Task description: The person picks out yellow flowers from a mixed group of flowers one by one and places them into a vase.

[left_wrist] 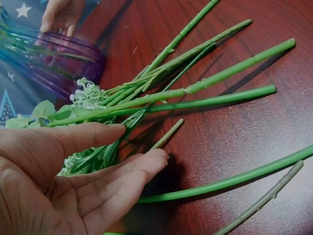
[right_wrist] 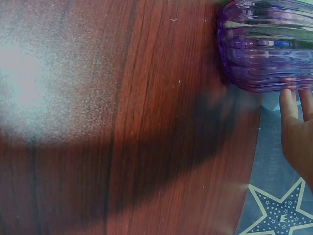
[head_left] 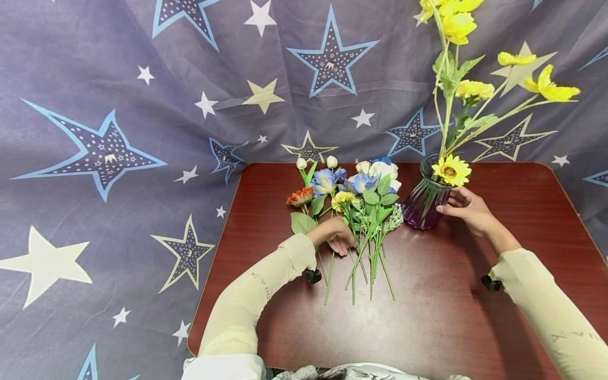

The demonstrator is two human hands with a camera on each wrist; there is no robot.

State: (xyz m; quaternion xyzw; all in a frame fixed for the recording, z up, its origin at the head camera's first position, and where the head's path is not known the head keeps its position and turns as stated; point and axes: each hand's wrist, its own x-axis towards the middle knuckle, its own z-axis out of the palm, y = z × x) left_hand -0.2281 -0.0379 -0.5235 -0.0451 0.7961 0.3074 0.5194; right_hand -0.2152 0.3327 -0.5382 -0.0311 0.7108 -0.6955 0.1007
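Observation:
My left hand (head_left: 339, 236) hovers among the lower stems of a bunch of artificial flowers lying on the table. In the left wrist view its thumb and fingers (left_wrist: 124, 183) are apart, with a short cut stem (left_wrist: 168, 133) just beyond the fingertips. Against the right side of a ribbed glass vase (head_left: 424, 207), purple toward its base, rest the nearly straight fingers of my right hand (head_left: 470, 212). The vase stands upright, holding tall yellow flowers (head_left: 458, 27) and a low sunflower (head_left: 451, 170) at its rim. Purple glass (right_wrist: 266, 54) also shows beside that hand in the right wrist view.
Blue flowers (head_left: 328, 181), white roses (head_left: 383, 171), an orange flower (head_left: 300, 197) and white tulips (head_left: 331, 161) lie left of the vase, stems toward me. The reddish-brown table (head_left: 427, 316) meets a starred cloth (head_left: 185, 132) at its back and left.

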